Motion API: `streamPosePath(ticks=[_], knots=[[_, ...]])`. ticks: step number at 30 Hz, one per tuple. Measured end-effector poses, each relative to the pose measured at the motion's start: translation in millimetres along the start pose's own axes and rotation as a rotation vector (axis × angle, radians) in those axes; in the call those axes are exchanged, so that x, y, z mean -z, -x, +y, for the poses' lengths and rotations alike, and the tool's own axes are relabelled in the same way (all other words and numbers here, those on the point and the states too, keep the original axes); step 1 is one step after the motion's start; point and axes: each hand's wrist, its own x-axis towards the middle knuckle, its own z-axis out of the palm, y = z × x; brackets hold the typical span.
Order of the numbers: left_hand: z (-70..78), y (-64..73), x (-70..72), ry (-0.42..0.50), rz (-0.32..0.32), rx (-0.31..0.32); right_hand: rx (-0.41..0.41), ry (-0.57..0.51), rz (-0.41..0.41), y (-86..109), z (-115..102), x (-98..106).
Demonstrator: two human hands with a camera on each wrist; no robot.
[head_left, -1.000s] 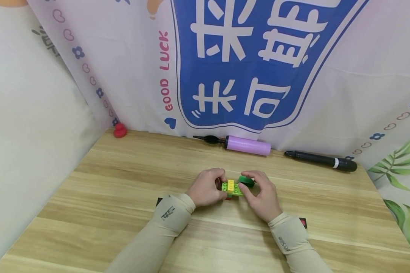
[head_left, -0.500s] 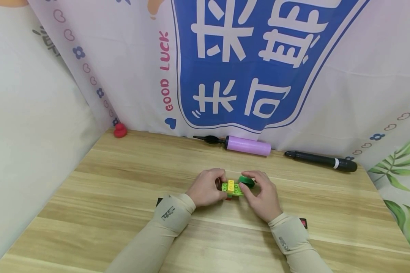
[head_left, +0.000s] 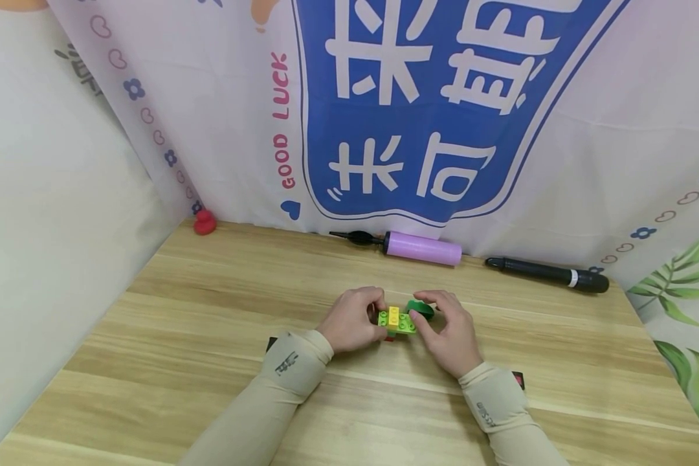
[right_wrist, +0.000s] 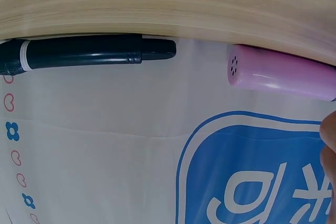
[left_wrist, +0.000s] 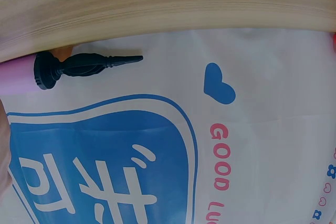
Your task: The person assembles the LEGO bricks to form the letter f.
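Observation:
In the head view, a small stack of toy building bricks is held over the middle of the table. Its lime green brick (head_left: 406, 323) has a yellow brick (head_left: 393, 317) across the top and a bit of red brick (head_left: 389, 338) beneath. My left hand (head_left: 349, 321) grips the stack's left end between thumb and fingers. My right hand (head_left: 451, 333) has its thumb by the lime brick's right end, with a dark green rounded brick (head_left: 419, 309) between thumb and index finger. Both wrist views catch only a sliver of hand at the edge.
Along the back of the wooden table (head_left: 151, 362) lie a purple hand pump (head_left: 422, 248) with a black nozzle and a black microphone-like stick (head_left: 547, 274). A red rubber duck shape (head_left: 204, 222) sits at the back left corner. A printed cloth (head_left: 221, 142) hangs behind.
The right hand has shifted very slightly right and the dark green brick has tipped, showing more of its inner side. The left hand and the stack keep their place.

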Motion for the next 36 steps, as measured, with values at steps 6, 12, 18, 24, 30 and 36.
streamPosePath(ticks=[6, 12, 18, 24, 30, 36], knots=[[-0.3, 0.0, -0.1, 0.002, -0.001, 0.003, -0.001, 0.012, -0.002, 0.1, 0.2, 0.1], [-0.9, -0.2, -1.1, 0.005, -0.003, 0.007, -0.003, 0.021, -0.003, 0.3, 1.4, -0.4], [-1.3, 0.0, -1.2, 0.002, 0.004, 0.001, -0.008, 0.021, -0.004, 0.4, 2.0, -0.7], [-1.2, -0.3, -0.9, -0.003, 0.006, 0.001, -0.014, 0.019, -0.007, -0.7, 4.4, 1.3], [-0.5, -0.5, -0.6, -0.001, -0.001, 0.008, -0.024, 0.027, 0.001, -2.2, 7.1, 4.3], [-0.4, -0.2, -0.4, 0.003, -0.002, 0.006, -0.043, 0.035, -0.019, -1.9, 4.0, 6.1]])
